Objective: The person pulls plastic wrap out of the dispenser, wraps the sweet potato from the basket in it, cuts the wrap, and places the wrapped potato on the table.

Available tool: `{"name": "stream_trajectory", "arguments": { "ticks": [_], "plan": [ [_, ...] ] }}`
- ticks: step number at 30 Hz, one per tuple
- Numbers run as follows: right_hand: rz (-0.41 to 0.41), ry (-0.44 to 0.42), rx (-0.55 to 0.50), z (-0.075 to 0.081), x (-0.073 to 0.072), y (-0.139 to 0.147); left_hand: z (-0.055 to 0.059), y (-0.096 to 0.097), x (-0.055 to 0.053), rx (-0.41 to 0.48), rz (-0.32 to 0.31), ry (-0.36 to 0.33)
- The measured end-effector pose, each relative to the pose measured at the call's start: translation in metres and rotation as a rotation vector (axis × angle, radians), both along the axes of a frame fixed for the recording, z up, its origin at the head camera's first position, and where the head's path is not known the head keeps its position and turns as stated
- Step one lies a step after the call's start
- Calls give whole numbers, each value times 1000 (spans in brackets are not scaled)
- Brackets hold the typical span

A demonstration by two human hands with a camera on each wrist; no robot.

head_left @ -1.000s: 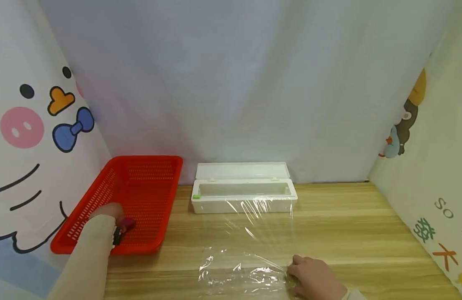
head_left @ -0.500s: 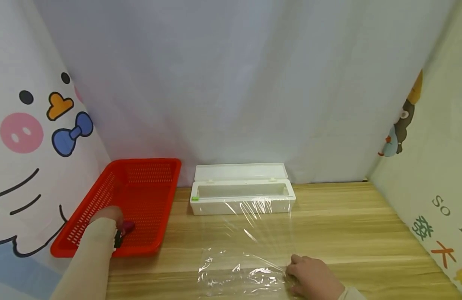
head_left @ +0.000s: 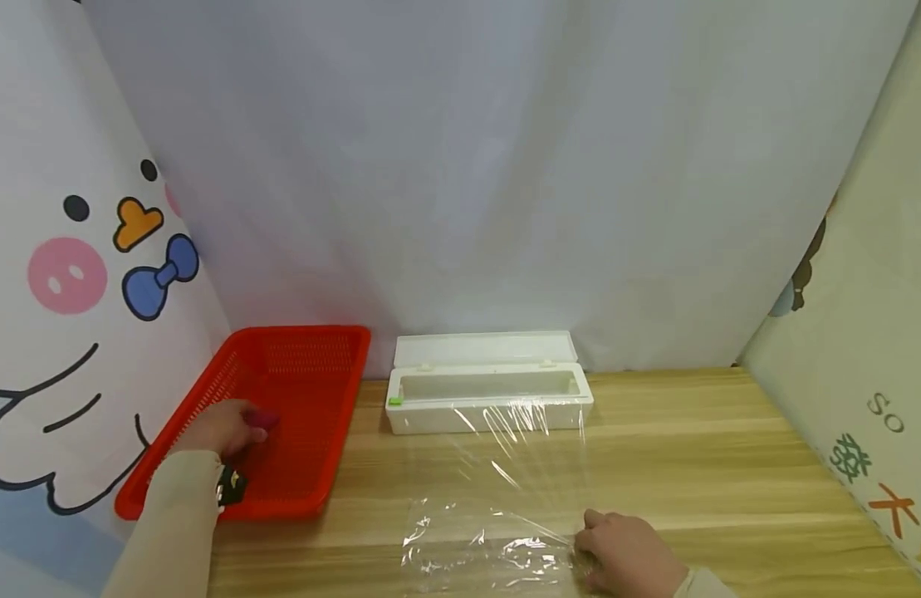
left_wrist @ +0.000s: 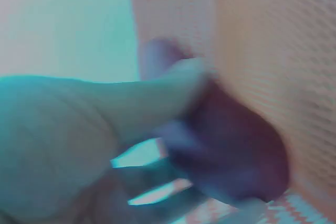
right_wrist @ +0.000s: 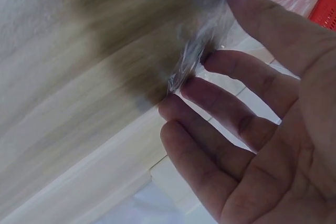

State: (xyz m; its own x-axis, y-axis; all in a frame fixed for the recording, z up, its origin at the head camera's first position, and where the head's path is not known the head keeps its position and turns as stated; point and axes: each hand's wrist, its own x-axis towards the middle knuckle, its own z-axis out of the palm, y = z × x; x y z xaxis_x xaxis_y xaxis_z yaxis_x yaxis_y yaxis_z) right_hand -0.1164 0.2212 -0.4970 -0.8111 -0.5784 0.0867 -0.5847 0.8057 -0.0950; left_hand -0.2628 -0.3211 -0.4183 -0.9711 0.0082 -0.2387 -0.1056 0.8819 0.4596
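My left hand [head_left: 219, 428] is down inside the red basket [head_left: 361, 365] and grips a purple, rounded, elongated thing [left_wrist: 239, 148]. In the blurred left wrist view the thumb lies across it, with fingers on its other side; its exact kind does not show. My right hand [head_left: 628, 555] holds the near right corner of a sheet of cling film [head_left: 497, 482]. Creases run across the film toward that hand. The right wrist view shows bunched film [right_wrist: 197, 45] between the thumb tip and the fingertips. From the slot of a white cling film box [head_left: 409, 422], the sheet stretches over the table.
The box's white lid [head_left: 482, 349] stands open against the pale curtain [head_left: 467, 166]. A small green slider [head_left: 395, 401] sits at its left front edge. Printed cloth walls border the wooden table [head_left: 692, 448] on the left and right.
My left hand has moved up and slightly right inside the basket with the purple thing, and more of the hand shows. My right hand stays at the film's corner. The view has shifted slightly.
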Motion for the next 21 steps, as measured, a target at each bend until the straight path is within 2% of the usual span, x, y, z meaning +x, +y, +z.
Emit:
{"name": "stream_trajectory", "arguments": {
  "ticks": [4, 7, 10, 12, 15, 18, 21],
  "plan": [
    [1, -51, -27, 0, 1, 2, 22, 25, 14, -91, -15, 331],
    [2, -64, -40, 0, 1, 2, 34, 47, 35, -46, 15, 518],
    [12, -9, -29, -1, 2, 2, 33, 68, 56, 34, 16, 638],
    [18, 23, -26, -1, 2, 1, 27, 78, 67, 86, 0, 694],
    [29, 45, -40, -2, 2, 0, 16, 91, 81, 175, -33, 738],
    [28, 45, -46, -3, 2, 0, 6, 101, 91, 265, -43, 738],
    [14, 50, -31, -3, 3, 1, -2, 109, 99, 334, -42, 702]
  ]
}}
